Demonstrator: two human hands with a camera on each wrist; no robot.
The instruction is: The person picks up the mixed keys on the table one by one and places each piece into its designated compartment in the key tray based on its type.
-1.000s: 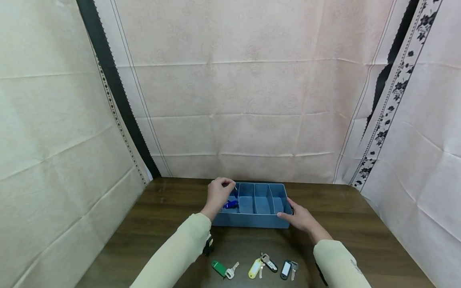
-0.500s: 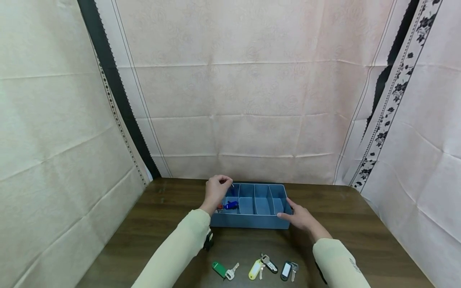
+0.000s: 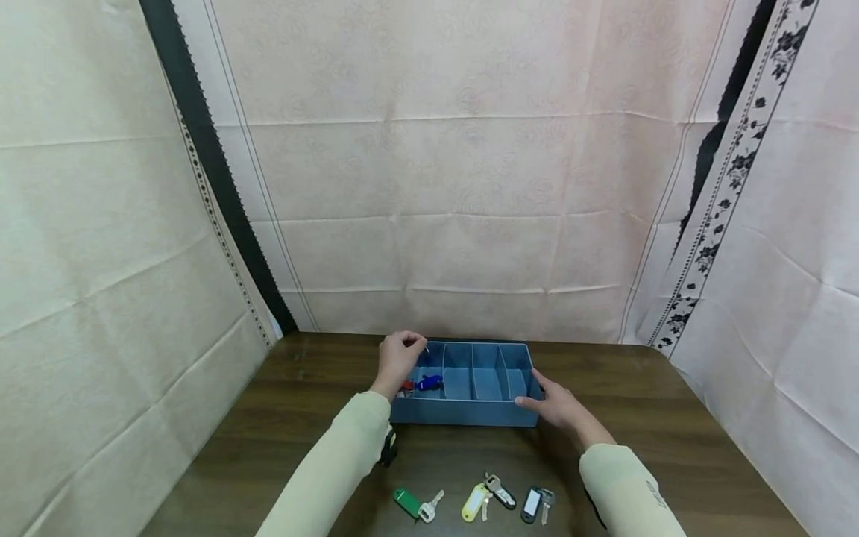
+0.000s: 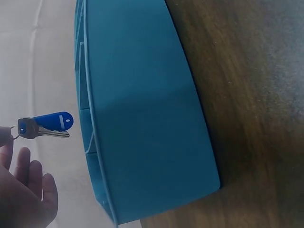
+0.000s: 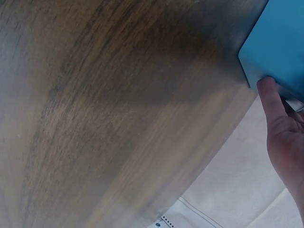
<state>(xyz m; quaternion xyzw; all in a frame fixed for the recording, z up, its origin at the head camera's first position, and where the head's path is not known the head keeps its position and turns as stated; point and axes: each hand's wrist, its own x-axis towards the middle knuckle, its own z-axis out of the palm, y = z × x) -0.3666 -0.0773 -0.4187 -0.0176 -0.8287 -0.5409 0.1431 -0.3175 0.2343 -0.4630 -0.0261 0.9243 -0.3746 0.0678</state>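
Observation:
Between thumb and fingertips, my left hand [image 3: 396, 361] pinches the ring of a key [image 4: 29, 128] with a blue key tag [image 4: 53, 121]. That hand is over the left end of a blue compartment box [image 3: 463, 413]; in the left wrist view the key and tag dangle beside the box's rim. My right hand [image 3: 562, 406] grips the box's right end, thumb [image 5: 270, 97] against the wall. Inside the leftmost compartment lie another blue tag [image 3: 429, 382] and a red tag [image 3: 407, 385], partly hidden by my left wrist.
On the wooden table [image 3: 322, 462] in front of the box lie keys with a green tag [image 3: 406, 502], a yellow tag [image 3: 474, 503] and dark-rimmed tags [image 3: 531, 505]. Dividers split the box into several compartments. A pale cloth [image 3: 470, 186] hangs behind the table.
My left hand has shifted slightly left, holding the key by its ring, and more of the leftmost compartment with its red tag shows. The right hand stays on the box.

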